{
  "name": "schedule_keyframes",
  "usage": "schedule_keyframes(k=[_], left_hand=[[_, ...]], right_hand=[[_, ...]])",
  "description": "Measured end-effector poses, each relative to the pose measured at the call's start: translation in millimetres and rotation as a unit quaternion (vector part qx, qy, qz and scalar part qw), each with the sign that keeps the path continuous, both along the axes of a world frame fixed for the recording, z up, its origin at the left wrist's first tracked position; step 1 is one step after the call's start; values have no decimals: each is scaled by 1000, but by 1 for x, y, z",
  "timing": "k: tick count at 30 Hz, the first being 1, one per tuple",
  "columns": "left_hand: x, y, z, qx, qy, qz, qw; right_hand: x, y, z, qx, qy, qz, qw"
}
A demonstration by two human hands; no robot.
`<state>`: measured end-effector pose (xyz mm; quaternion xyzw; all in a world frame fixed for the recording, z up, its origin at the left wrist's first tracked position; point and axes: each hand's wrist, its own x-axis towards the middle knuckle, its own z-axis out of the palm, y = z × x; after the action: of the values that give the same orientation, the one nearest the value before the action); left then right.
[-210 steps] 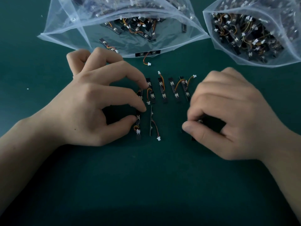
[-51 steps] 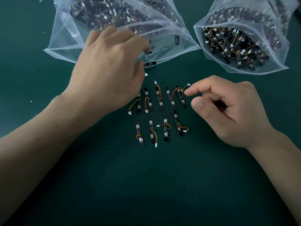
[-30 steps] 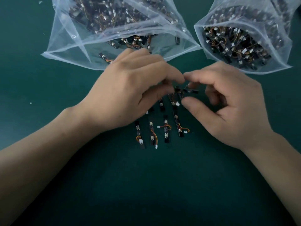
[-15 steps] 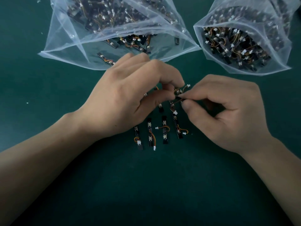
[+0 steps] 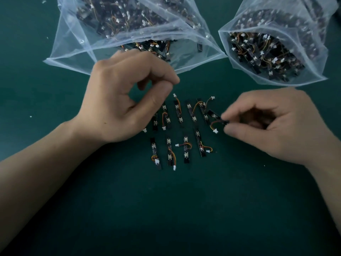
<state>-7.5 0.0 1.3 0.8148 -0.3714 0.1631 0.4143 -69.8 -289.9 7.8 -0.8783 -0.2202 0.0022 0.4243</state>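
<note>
While the right hand (image 5: 273,124) hovers just to the right of the rows of strips (image 5: 186,150) laid out on the green tabletop (image 5: 166,209), its fingers (image 5: 237,114) pinch one end of a black strip (image 5: 215,116) between thumb and forefinger. That black strip is tilted at the right edge of the rows, its free end pointing up and left towards the last strip of the top row; whether the two touch cannot be told. A short orange wire curls from it down to a white plug (image 5: 215,131), just right of the rows.

The left hand (image 5: 125,100) floats over the left end of the top row and covers part of it. Its fingers (image 5: 166,78) are curled, thumb tip and forefinger tip pressed together, with nothing visible between them.

Five strips show in the top row and four in the bottom, each with its own wire and plug. Beyond the rows lie two clear plastic bags full of the same parts: the left bag (image 5: 77,43) behind the left hand, its mouth open towards the rows, and the right bag (image 5: 313,58) off to the far right.
</note>
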Motion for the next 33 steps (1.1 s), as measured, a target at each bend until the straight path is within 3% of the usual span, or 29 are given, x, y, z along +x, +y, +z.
schedule_keyframes(k=[8, 33], left_hand=[[-1, 2, 4, 33, 36, 4, 999], [-1, 1, 4, 42, 42, 16, 998]], right_hand=[[1, 1, 9, -93, 37, 52, 994], [1, -6, 15, -114, 84, 82, 987]])
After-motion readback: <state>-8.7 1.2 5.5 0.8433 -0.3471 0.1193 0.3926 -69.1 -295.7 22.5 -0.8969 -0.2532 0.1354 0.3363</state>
